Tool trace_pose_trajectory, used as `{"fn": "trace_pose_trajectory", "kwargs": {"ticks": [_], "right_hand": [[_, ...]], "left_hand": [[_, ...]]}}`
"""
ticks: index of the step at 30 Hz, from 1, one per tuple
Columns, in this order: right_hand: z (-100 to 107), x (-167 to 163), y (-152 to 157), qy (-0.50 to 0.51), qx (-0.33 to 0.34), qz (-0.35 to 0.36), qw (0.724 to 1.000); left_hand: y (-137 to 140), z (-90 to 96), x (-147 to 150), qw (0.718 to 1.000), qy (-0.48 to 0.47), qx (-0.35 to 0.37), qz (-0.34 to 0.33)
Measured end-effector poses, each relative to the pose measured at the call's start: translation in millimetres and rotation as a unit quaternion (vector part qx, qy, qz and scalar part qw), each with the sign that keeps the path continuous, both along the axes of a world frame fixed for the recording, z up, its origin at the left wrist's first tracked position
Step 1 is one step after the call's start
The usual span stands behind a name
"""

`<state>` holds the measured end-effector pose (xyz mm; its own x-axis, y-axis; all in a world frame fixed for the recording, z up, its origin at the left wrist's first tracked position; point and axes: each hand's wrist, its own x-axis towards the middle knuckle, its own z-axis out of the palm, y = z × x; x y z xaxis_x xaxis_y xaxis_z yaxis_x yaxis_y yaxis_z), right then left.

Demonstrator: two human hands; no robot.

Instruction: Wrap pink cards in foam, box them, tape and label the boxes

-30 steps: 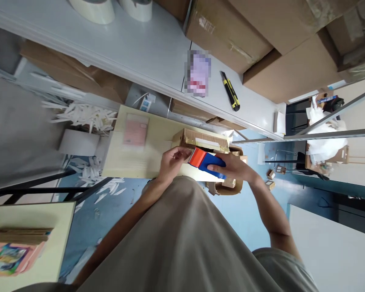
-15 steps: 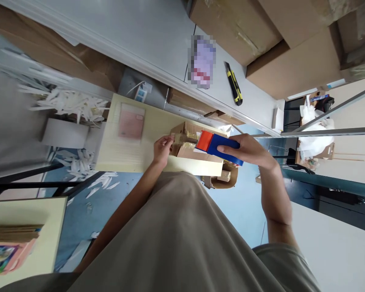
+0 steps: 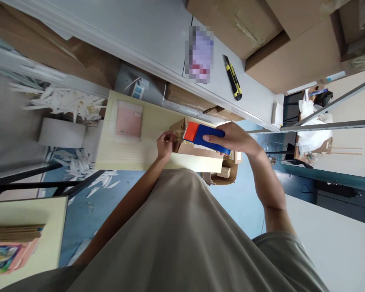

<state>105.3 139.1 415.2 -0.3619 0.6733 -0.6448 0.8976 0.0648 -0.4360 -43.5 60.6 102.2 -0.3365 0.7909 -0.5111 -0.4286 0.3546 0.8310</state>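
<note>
Right hand wraps a blue-and-red tape dispenser (image 3: 208,136) over a cardboard box.
The right hand (image 3: 235,138), its forearm bent inward from the right, grips the smooth blue body, the toothed red head facing left; the left hand (image 3: 166,144), fingers curled narrow, sits at the box's left end, though whether it pinches anything I cannot tell; the brown, creased box (image 3: 197,150) lies by the pale, smooth worktop's (image 3: 153,119) right edge.
</note>
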Motion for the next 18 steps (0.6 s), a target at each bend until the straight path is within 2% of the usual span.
{"fn": "trace_pose_trajectory", "kwargs": {"ticks": [3,6,9,11,14,18], "right_hand": [[0.7,-0.9,-1.2,0.005,0.003,0.002,1.0],[2.5,-1.3,-1.9,0.003,0.004,0.011,1.0],[4.1,-1.4,-1.9,0.003,0.006,0.022,1.0],[4.7,-2.9,-2.5,0.006,0.006,0.03,1.0],[5.5,-7.6,-5.1,0.011,0.005,0.038,0.999],[5.7,-7.2,-8.8,0.023,0.015,0.041,0.999]], "left_hand": [[-3.7,-0.5,1.2,0.999,0.047,0.003,0.01],[-8.0,6.9,-9.2,0.998,0.056,0.003,-0.012],[-6.3,26.0,-30.5,0.991,0.045,0.09,-0.084],[0.2,42.7,-44.2,0.967,0.059,0.172,-0.18],[15.0,63.9,-54.0,0.905,0.135,0.262,-0.307],[28.3,72.5,-50.5,0.851,0.233,0.281,-0.378]]}}
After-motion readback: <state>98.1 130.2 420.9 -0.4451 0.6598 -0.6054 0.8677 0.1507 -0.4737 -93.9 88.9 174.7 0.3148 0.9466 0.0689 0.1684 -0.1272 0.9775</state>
